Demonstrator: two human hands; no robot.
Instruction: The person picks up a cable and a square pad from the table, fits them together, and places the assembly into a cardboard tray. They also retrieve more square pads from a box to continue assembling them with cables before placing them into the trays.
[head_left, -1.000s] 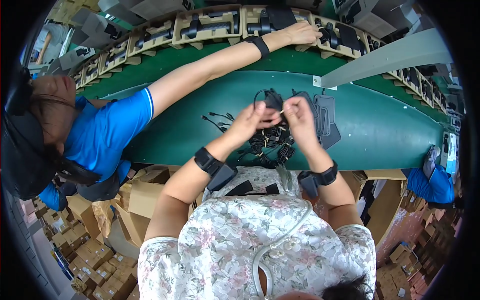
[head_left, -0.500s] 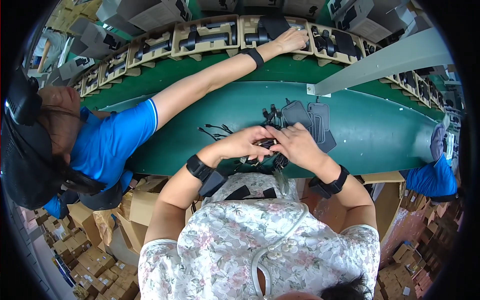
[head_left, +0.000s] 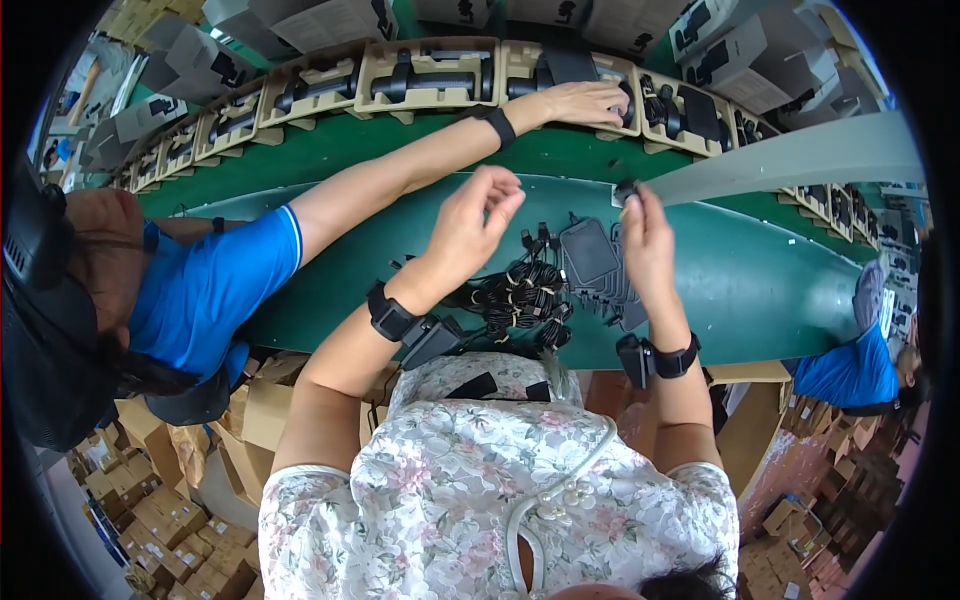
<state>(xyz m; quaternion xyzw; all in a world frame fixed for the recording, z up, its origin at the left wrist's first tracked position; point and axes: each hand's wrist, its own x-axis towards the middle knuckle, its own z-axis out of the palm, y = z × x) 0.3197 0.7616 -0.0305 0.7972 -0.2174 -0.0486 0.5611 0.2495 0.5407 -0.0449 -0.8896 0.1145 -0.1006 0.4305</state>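
Observation:
My right hand [head_left: 648,245] is raised over the bench, fingers closed on a small black cable bundle [head_left: 627,190]; its outline is blurred and mostly hidden by the fingers. To its left, my left hand [head_left: 472,225] hovers above the bench with loosely curled fingers, the thumb a little apart, and nothing visible in it. Below and between the hands lies a heap of tied black cables [head_left: 525,295]. Beside the heap, near my right wrist, several flat dark grey plates [head_left: 590,250] lie overlapping.
A green bench [head_left: 730,270] spreads under my hands. Behind it, a row of moulded trays [head_left: 425,90] holds black parts. A co-worker's arm [head_left: 390,180] reaches across from the left to a tray. A grey metal beam [head_left: 790,155] slants at the right. Cardboard boxes [head_left: 270,410] stand below.
My hands were together over the cables and are now apart. The right moved away toward the trays with a black bundle; the left rose and moved slightly left. The cable heap is uncovered.

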